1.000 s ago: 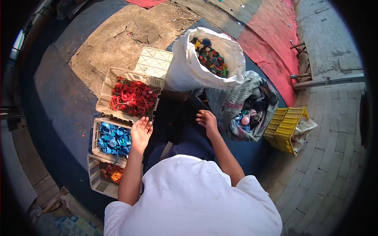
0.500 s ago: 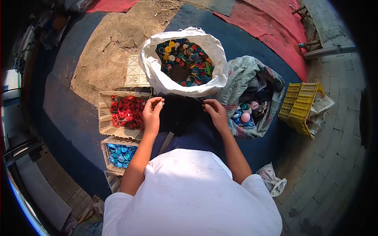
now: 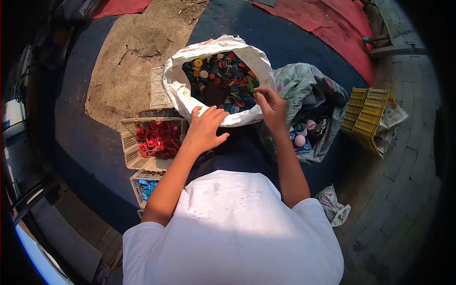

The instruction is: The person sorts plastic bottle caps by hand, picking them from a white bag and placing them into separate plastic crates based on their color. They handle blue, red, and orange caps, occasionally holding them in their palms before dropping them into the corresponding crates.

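Note:
A white woven sack stands in front of me with its mouth wide, full of mixed-colour plastic bottle caps. My left hand lies at the sack's near rim, fingers apart and thumb stretched out to the side, holding nothing. Over the right side of the rim reaches my right hand, its thumb and fingertips drawn together. A long green plastic piece lies among the caps just beside those fingertips. Whatever is between them, if anything, I cannot make out.
To the left are a crate of red caps and a crate of blue caps. A greyish sack of mixed items stands right of the white sack. Further right are a yellow crate and a crumpled plastic bag.
Both hands have moved forward from in front of the white sack to its rim. The left one has shifted right and spread its fingers; the right one now reaches over the opening.

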The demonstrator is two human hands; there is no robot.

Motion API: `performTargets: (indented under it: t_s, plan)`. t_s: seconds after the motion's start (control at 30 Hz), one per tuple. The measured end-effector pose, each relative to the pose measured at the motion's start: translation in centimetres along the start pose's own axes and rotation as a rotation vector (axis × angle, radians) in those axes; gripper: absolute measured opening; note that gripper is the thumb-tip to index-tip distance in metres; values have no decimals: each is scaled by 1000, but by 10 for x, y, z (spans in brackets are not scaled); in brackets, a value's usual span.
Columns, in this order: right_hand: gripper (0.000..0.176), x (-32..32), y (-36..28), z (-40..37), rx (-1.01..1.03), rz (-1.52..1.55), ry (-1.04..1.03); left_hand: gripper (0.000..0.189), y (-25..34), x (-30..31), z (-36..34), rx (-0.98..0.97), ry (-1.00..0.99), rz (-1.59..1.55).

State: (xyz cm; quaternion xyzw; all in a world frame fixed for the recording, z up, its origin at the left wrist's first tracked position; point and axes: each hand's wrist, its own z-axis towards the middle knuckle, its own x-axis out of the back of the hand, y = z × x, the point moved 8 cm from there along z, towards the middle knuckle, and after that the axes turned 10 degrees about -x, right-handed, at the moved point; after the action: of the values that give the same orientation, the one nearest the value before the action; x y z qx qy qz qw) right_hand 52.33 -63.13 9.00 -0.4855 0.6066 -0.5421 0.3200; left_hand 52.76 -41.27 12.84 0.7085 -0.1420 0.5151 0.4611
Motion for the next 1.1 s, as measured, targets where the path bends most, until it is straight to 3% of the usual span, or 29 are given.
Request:
performTargets:
  t_s: [0.27, 0.37, 0.47, 0.53, 0.63, 0.8, 0.9, 0.93, 1.1]
  plan:
    - [26, -65, 33, 48, -75, -495, -175, 49, -32, -4, 13, 120, -315, 53]
    - [27, -79, 60, 81, -187, -670, -250, 37, -33, 0, 7, 36, -156, 9]
    - [25, -82, 103, 108, -281, -889, -193, 22, -33, 1, 3, 22, -183, 21]
    - [25, -84, 164, 139, -340, -1058, -199, 17, -32, 3, 1, -7, -226, 28]
    - [30, -93, 164, 148, -264, -1193, -227, 11, -27, 10, -1, -28, -195, -7]
    - [33, -94, 152, 145, -435, -1198, -189, 14, -27, 10, -7, -13, -170, 29]
    - [33, -95, 142, 136, -449, -1234, -169, 23, -23, 16, -18, -82, 7, -13]
    - [33, -94, 142, 137, -452, -1254, -162, 28, -24, 14, -21, -74, -31, -21]
    - [34, -87, 138, 133, -544, -1237, -114, 23, -19, 27, -31, -83, 212, -129]
